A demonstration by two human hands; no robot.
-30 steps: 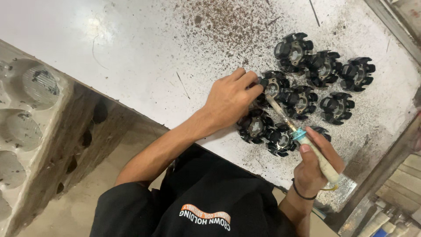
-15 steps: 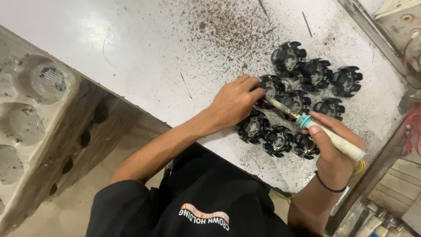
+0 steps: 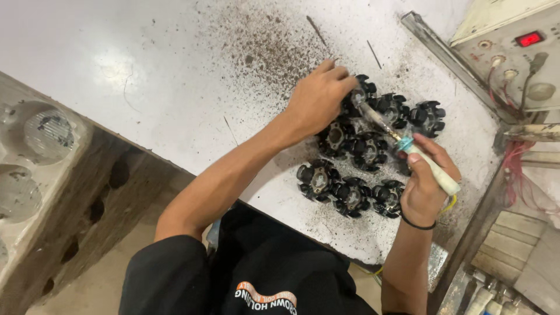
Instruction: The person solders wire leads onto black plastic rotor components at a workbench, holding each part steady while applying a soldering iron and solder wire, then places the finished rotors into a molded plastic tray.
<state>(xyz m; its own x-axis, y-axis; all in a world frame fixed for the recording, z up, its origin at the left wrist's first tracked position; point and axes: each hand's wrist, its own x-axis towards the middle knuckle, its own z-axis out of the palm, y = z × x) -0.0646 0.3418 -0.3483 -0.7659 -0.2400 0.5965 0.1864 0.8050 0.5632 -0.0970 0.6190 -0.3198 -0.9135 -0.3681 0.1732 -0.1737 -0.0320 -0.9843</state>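
Black parts [image 3: 366, 153] nearer centre, hands shifted up

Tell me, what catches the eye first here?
A cluster of black finned parts sits on the speckled white table. The left hand steadies one at the top of the cluster, while the right hand points a pale-handled soldering iron at it.

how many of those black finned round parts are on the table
8 in view: top row of three, one under the left hand, then; middle two; front three. The right hand may hide another.
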